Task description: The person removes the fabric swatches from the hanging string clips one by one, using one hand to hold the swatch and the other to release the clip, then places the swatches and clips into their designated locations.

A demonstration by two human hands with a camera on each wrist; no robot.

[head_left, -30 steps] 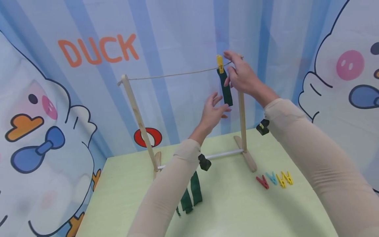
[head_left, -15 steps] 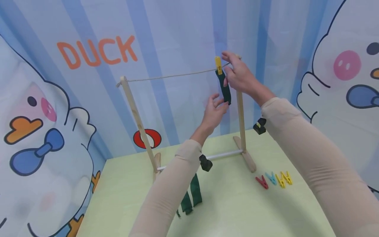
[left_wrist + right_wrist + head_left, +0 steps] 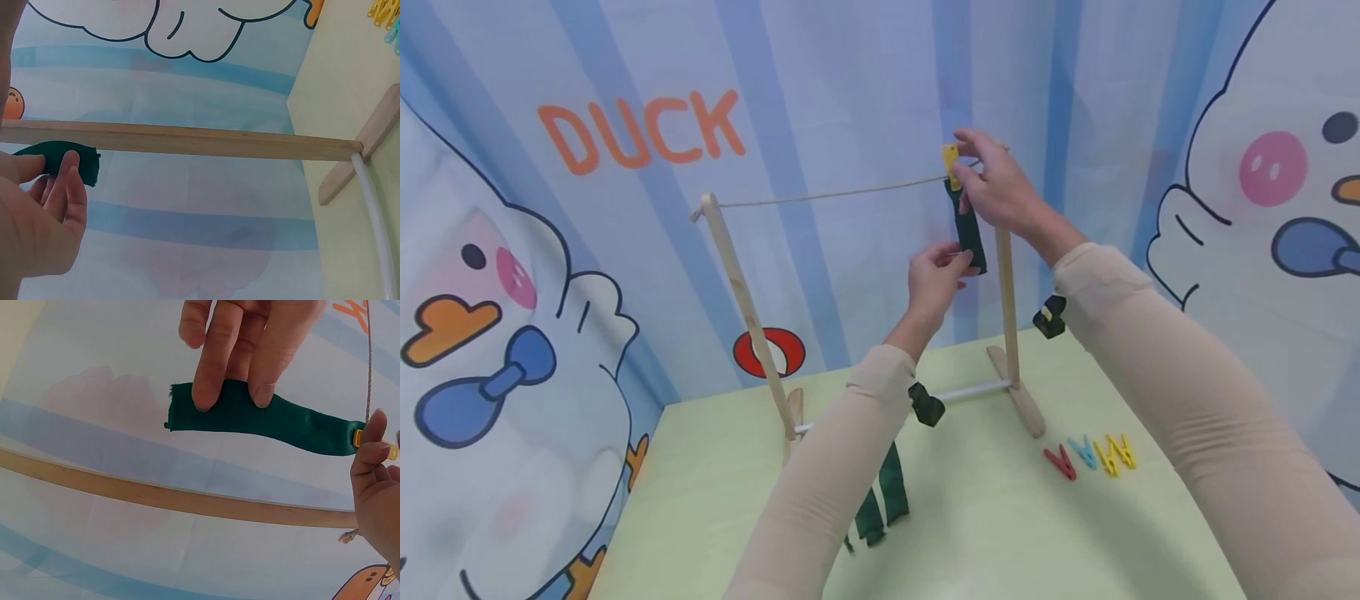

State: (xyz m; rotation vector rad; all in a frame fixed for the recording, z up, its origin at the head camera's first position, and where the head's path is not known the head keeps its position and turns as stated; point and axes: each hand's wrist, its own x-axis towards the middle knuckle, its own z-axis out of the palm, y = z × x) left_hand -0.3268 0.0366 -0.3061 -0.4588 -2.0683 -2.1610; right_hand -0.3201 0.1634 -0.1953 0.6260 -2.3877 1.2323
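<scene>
A green cloth strip (image 3: 968, 229) hangs from a thin cord (image 3: 835, 194), held there by a yellow clothespin (image 3: 951, 156). At the strip's lower part, my left hand (image 3: 934, 283) pinches the cloth between thumb and fingers. The left wrist view shows the fingers of that hand on the strip's loose end (image 3: 91, 167). My right hand (image 3: 1003, 187) is up at the cord, its thumb and fingers curled at the clothespin, partly covering it. In the right wrist view the clothespin's yellow body (image 3: 358, 438) shows beside those fingertips.
A wooden frame with a left post (image 3: 741, 308) and right post (image 3: 1009, 317) carries the cord. A red clothespin (image 3: 1060, 462), a blue one (image 3: 1083, 451) and yellow ones (image 3: 1106, 458) lie at the table's right. More green strips (image 3: 892, 487) lie partly under the left forearm.
My left fingers have closed on the strip's lower part. My right hand has moved slightly left onto the clothespin, which has turned a little. The view has shifted slightly.
</scene>
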